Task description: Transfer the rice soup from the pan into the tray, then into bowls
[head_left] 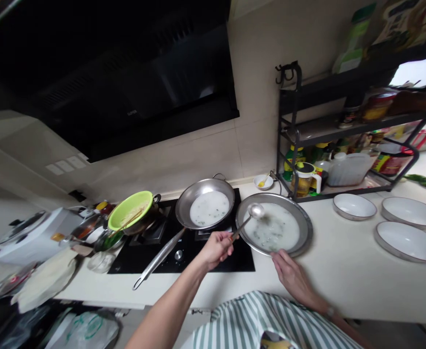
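Note:
My left hand [217, 249] is closed round the handle of a metal ladle [255, 211]. The ladle's bowl is over the wide metal basin [305, 213], which contains milky white liquid [276, 228] with green bits. At the basin's near rim, my right hand [289, 272] grips the edge with its fingers; its thumb is partly hidden. Left of the basin, a steel frying pan [184, 209] sits on the black stove [213, 264] with similar white liquid and green bits in it. Its long handle points towards the near left.
A lime green colander [117, 217] with chopsticks stands on the left burner. White bowls [354, 206] line the right counter. A small dish [263, 182] lies behind the basin, beside a black rack [289, 145] of bottles and jars. A dark range hood [143, 97] hangs above.

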Demonstrator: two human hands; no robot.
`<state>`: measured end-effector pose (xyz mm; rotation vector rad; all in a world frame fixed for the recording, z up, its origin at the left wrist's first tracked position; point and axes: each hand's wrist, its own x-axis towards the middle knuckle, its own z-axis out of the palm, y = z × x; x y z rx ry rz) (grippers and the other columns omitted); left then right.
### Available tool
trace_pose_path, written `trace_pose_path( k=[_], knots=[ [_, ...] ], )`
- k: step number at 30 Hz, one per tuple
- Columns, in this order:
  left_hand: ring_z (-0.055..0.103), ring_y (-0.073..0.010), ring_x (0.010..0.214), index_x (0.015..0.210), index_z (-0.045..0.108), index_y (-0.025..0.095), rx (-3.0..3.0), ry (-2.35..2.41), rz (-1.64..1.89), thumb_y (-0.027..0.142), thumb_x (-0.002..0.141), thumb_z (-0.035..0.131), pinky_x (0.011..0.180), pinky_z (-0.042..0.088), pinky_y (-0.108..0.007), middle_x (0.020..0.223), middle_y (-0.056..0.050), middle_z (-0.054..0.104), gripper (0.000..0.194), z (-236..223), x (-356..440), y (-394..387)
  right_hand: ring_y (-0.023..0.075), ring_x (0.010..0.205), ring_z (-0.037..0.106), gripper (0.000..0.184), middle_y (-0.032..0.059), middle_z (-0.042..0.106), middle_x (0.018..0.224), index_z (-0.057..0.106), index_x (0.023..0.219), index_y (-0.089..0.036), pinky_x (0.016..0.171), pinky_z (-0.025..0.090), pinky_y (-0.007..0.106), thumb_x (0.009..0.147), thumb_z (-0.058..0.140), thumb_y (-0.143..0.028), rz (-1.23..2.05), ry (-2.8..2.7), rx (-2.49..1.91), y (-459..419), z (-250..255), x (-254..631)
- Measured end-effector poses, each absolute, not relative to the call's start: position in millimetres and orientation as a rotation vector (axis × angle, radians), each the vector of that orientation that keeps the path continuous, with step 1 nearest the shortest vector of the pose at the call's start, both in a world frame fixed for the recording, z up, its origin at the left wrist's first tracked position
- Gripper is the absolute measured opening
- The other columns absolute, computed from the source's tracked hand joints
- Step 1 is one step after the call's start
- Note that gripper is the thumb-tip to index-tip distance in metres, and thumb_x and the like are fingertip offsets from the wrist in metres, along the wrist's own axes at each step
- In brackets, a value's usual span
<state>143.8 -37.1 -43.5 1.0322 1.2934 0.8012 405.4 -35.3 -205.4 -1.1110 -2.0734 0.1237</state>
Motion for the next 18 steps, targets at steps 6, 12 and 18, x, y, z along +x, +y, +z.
trace_pose_path(
  k=[6, 12, 18],
  knots=[
    [0.026, -0.0038, 0.033, 0.094, 0.066, 0.011, 1.026, 1.562, 0.958, 0.038, 0.078, 0.069, 0.038, 0.012, -0.021, 0.049, 0.007, 0.05, 0.032, -10, 80, -21, 0.0166, 0.068, 0.063, 0.037, 0.007, 0.064, 0.084, 0.072, 0.103, -0.023, 0.061, 0.052, 0.025, 0.104, 0.035, -0.027, 0.163, -2.066, -1.095, -36, -207, 406],
    [0.034, -0.0064, 0.036, 0.062, 0.059, 0.015, 1.216, 2.089, 0.535, 0.024, 0.083, 0.065, 0.041, 0.02, -0.021, 0.045, 0.003, 0.051, 0.024, -9, 25, -15, 0.0158, 0.068, 0.063, 0.035, 0.0065, 0.064, 0.084, 0.071, 0.099, -0.022, 0.063, 0.052, 0.025, 0.104, 0.037, -0.024, 0.173, -2.06, -1.091, -36, -206, 405],
    [0.035, -0.007, 0.037, 0.059, 0.061, 0.013, 1.171, 2.034, 0.49, 0.019, 0.079, 0.068, 0.042, 0.02, -0.022, 0.044, 0.002, 0.052, 0.023, -9, 13, -9, 0.0158, 0.068, 0.064, 0.034, 0.0063, 0.064, 0.084, 0.072, 0.099, -0.023, 0.064, 0.052, 0.025, 0.103, 0.038, -0.024, 0.181, -2.05, -1.096, -36, -206, 405]
  ],
)
